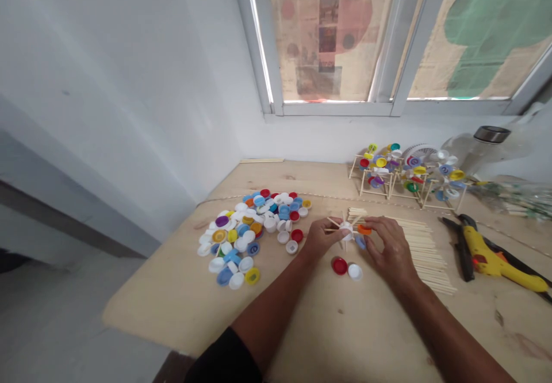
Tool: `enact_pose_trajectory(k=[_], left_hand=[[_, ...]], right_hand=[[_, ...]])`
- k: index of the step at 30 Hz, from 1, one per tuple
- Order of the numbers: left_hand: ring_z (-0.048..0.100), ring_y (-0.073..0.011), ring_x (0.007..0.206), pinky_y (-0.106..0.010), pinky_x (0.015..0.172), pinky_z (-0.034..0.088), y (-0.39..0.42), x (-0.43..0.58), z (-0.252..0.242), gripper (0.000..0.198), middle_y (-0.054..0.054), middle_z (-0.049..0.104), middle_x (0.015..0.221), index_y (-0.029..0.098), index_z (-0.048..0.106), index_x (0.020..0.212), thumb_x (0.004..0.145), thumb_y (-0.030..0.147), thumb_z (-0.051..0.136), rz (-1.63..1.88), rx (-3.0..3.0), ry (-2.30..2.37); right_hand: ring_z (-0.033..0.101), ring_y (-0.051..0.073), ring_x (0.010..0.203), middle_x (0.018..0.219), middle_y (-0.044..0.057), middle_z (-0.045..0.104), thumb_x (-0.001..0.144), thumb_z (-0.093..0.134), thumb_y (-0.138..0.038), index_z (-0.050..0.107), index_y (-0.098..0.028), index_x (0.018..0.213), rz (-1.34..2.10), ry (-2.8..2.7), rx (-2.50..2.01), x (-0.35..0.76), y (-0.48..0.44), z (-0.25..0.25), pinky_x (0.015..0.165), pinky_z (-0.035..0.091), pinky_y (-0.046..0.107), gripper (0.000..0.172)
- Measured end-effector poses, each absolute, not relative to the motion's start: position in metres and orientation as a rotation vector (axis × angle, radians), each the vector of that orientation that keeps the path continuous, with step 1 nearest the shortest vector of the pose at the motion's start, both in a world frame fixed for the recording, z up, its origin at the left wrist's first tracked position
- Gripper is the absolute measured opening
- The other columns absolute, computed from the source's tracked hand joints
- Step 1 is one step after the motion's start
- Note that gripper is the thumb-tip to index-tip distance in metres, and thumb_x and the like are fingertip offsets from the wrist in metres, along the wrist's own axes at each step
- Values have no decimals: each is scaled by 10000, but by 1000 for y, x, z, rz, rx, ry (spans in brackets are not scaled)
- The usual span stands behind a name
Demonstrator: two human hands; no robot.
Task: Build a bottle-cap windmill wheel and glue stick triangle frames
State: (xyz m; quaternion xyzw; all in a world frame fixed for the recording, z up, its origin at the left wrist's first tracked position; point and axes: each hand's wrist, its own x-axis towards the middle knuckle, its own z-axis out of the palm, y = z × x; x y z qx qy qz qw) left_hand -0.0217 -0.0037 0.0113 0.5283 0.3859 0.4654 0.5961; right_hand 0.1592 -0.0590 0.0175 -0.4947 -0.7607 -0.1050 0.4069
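Right of the cap pile, the left hand has its grip closed on a white cap with radiating sticks; the right hand's fingers touch an orange cap, its hold unclear.

Craft workspace, indoors; small workshop or a home corner, hard to tell with the edges of the view blurred. Pale wooden worktop set against white walls, under a window with papered panes. Evidence of handiwork: loose heap of coloured bottle caps, row of thin sticks, yellow glue gun. Along the back, small cap wheels on stick stands. Bare grey floor below.
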Motion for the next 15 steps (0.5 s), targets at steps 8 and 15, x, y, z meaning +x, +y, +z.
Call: enact_pose_trajectory(k=[8,15], left_hand=[[639,-202,708,-304,684,492,-3,-22,12,423,-58,699,749,123,713,815,513,405,804,1075,1228,881],[640,-197,706,-295,680,489,0,-23,8,464,-49,698,737,124,714,843,494,414,814,1046,1225,873]], right_hand=[[540,223,1006,1041,70,629,818,543,-173,578,-219,984,-317,-1943,-1220,161,-56,16,845,424,403,176],[532,227,1006,1064,72,623,831,533,-179,590,-217,977,-372,-2010,-1209,163,-56,18,840,423,399,162]])
